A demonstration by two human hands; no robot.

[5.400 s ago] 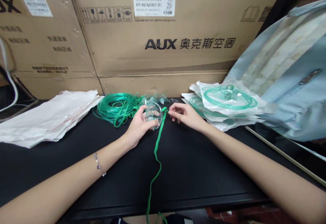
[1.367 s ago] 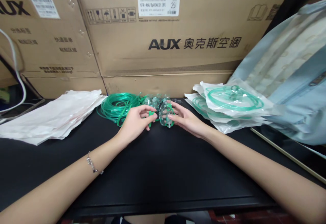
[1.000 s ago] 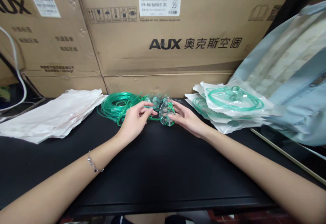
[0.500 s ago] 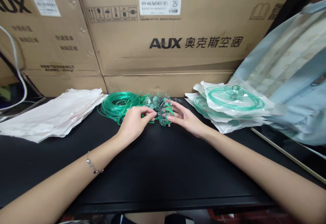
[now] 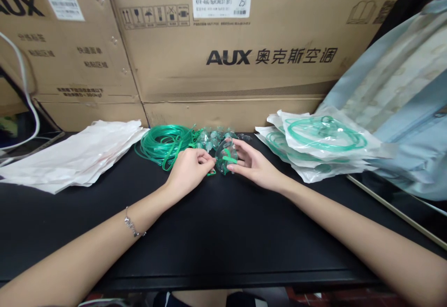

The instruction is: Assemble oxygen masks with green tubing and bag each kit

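My right hand [image 5: 254, 165] cups a clear plastic mask [image 5: 224, 154] that has a green elastic strap wound around it. My left hand [image 5: 188, 170] pinches the loose end of that green strap [image 5: 210, 172] just left of the mask. Both hands rest low over the black table [image 5: 216, 232], close together. Behind them lies a coil of green tubing [image 5: 162, 142] and a small heap of more clear masks [image 5: 213, 136].
A stack of empty white plastic bags [image 5: 70, 153] lies at the left. Sealed bags with green tubing [image 5: 321, 142] are piled at the right. Large cardboard boxes [image 5: 230, 56] stand along the back. A pale blue bag [image 5: 405, 97] leans at the far right.
The long green strap that trailed down the table is now wrapped around the mask. The mask passed from my left hand to my right; my left now pinches the strap end.
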